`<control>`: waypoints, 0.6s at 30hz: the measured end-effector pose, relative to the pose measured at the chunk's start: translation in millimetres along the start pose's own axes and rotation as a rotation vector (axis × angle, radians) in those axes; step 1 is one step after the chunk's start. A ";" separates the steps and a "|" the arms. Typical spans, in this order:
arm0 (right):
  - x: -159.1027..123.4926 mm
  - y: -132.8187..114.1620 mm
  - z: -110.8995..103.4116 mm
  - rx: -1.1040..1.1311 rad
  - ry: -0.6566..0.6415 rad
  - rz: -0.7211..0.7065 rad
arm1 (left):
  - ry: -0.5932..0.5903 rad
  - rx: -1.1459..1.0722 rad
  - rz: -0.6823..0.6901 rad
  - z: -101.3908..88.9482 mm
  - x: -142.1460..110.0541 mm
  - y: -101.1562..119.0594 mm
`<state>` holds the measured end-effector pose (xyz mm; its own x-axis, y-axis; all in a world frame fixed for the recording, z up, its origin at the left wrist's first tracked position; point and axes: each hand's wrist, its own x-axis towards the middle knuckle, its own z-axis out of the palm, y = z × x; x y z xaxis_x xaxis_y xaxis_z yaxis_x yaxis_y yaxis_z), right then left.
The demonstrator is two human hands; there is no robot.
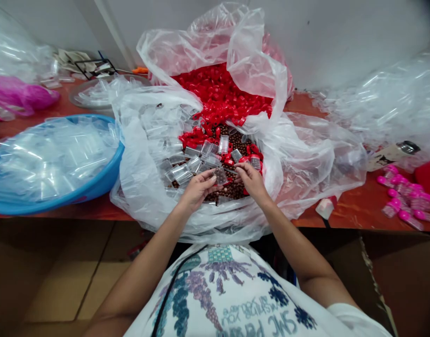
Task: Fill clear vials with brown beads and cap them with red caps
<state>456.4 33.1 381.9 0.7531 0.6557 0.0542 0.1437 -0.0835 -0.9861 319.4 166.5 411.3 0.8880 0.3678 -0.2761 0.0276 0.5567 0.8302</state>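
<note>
red caps [218, 91] make a big pile at the back of our work, and small brown beads [232, 189] sit in front of them, inside a see-through plastic bag [141, 187]. our left hand [200, 188] pinches a little clear tub [220, 176] by its near side, thumb and fingers close together. the tub is just over the beads, between our two hands. our right hand [251, 180] is near its other side, with thumb and finger bent close. we cannot tell if they pinch a small thing or touch the tub.

to do this well, we should hold the tub softly, as it looks thin and might bend if we squeeze hard. it is good to work low, so a bead that slips can fall back on the heap. our right finger and thumb should come in from the side, so we can see the tub. more clear tubs [181, 173] lie close by our left hand, so we should mind our fingers and not bump them. the bag's edge lies loose on the tabletop [358, 206], so our arms should not drag on it.
</note>
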 end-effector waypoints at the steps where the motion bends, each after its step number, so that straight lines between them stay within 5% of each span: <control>1: 3.5 2.8 -5.0 -0.028 0.026 -0.007 | -0.022 0.005 0.013 -1.3 -2.3 1.1; 8: 24.1 5.8 -21.5 -0.407 0.114 -0.207 | -0.001 0.171 0.151 -6.1 -9.9 4.6; 18: 41.4 -11.1 9.4 -1.046 -0.084 -0.272 | 0.028 0.102 0.094 -6.7 -8.0 1.4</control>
<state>479.9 68.2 393.6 0.5730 0.7946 0.2006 0.8053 -0.5004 -0.3179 309.3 169.4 411.4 0.8755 0.4365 -0.2073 -0.0074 0.4410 0.8975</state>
